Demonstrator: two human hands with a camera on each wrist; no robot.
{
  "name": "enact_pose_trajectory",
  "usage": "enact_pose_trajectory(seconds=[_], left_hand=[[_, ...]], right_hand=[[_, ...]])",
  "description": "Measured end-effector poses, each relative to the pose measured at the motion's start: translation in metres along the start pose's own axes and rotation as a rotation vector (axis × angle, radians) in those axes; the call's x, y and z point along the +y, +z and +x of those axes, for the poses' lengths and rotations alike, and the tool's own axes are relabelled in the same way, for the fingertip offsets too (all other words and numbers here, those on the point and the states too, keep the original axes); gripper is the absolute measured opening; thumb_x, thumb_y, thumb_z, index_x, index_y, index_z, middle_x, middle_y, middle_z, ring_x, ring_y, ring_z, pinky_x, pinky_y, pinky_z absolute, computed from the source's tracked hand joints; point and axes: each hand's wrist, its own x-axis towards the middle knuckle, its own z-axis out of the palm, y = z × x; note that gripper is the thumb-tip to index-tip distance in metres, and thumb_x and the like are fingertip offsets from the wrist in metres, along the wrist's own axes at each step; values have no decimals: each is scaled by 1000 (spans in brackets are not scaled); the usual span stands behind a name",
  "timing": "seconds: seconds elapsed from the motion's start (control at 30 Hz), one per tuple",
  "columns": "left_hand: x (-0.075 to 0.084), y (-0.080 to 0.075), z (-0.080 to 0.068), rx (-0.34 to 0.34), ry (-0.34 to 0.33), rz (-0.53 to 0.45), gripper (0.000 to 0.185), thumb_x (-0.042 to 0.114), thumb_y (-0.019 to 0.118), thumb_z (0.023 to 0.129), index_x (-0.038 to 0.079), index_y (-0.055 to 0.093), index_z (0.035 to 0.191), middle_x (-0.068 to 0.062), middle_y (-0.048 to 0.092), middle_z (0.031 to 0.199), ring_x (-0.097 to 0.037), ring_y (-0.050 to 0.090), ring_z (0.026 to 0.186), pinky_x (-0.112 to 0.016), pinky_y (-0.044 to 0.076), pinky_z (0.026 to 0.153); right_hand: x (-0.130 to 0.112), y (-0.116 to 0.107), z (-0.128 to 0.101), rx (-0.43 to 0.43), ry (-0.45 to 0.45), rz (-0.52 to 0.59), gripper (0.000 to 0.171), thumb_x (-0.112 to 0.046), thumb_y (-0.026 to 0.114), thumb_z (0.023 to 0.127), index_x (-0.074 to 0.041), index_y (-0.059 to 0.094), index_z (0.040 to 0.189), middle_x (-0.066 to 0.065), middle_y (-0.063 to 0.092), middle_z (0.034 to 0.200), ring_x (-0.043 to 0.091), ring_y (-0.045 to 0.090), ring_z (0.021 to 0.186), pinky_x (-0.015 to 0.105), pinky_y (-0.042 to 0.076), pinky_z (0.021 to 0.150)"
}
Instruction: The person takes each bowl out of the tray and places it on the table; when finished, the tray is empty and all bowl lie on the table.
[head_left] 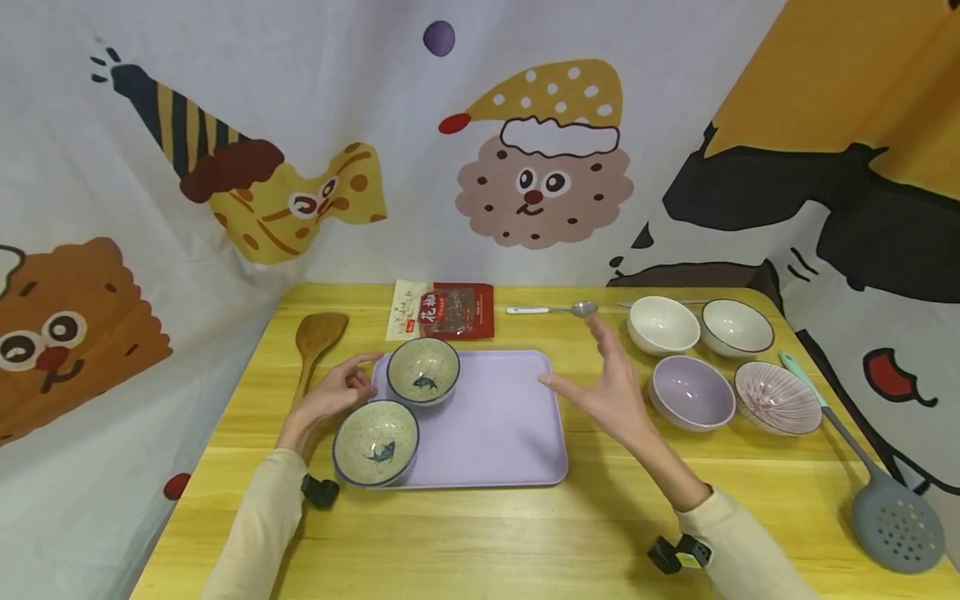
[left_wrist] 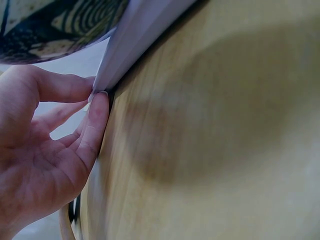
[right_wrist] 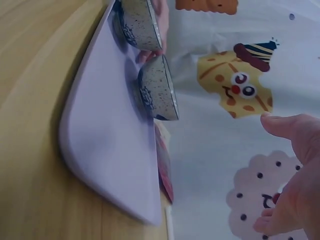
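Note:
A lilac tray (head_left: pixel 495 425) lies on the wooden table. Two speckled bowls with blue fish, a rear bowl (head_left: pixel 424 367) and a front bowl (head_left: pixel 377 442), stand on its left side. My left hand (head_left: pixel 339 392) is at the tray's left edge beside both bowls. In the left wrist view its thumb and fingertips (left_wrist: pixel 100 102) pinch the tray rim (left_wrist: pixel 122 55). My right hand (head_left: pixel 611 392) is spread above the tray's right edge, thumb apart from the fingers. Nothing is in it, and the right wrist view shows it apart from the tray.
Behind the tray lie a red spice packet (head_left: pixel 457 310) and a spoon (head_left: pixel 555 309). A wooden spatula (head_left: pixel 318 337) is at left. To the right stand a white bowl (head_left: pixel 663 325), dark-rimmed bowl (head_left: pixel 737 327), purple bowl (head_left: pixel 690 393) and striped bowl (head_left: pixel 777 397), beside a grey skimmer (head_left: pixel 896 521).

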Motion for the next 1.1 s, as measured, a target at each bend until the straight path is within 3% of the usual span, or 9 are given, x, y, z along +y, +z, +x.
enact_pose_trajectory(seconds=[0.43,0.63,0.83,1.1], left_hand=[[-2,0,0,-3,-6,1,65,-7,55,85,-1,43,149,-15,58,93,-15,53,77,-22,47,66],[-4,-1,0,-8,-6,7,66,-8,54,86,-2,41,151,-17,58,95,-19,53,78,-22,46,66],[-4,-2,0,-8,-7,17,66,-8,55,86,-1,42,151,-16,59,94,-18,53,77,-22,47,66],[-2,-1,1,-5,11,29,66,-4,61,86,-1,43,149,-19,61,95,-18,55,78,-24,48,67]], right_hand=[[-18,61,41,-234,-19,39,120,-40,91,72,-11,18,163,14,24,167,36,30,151,60,32,117],[-19,86,49,-351,-55,44,125,-41,93,68,-14,16,163,15,25,166,39,32,149,58,35,116],[-15,113,53,-448,-75,18,127,-43,94,67,-12,17,163,13,23,167,35,28,152,58,29,119],[-6,140,54,-517,-61,19,129,-42,94,66,-7,17,162,17,21,167,38,24,153,59,26,120]])
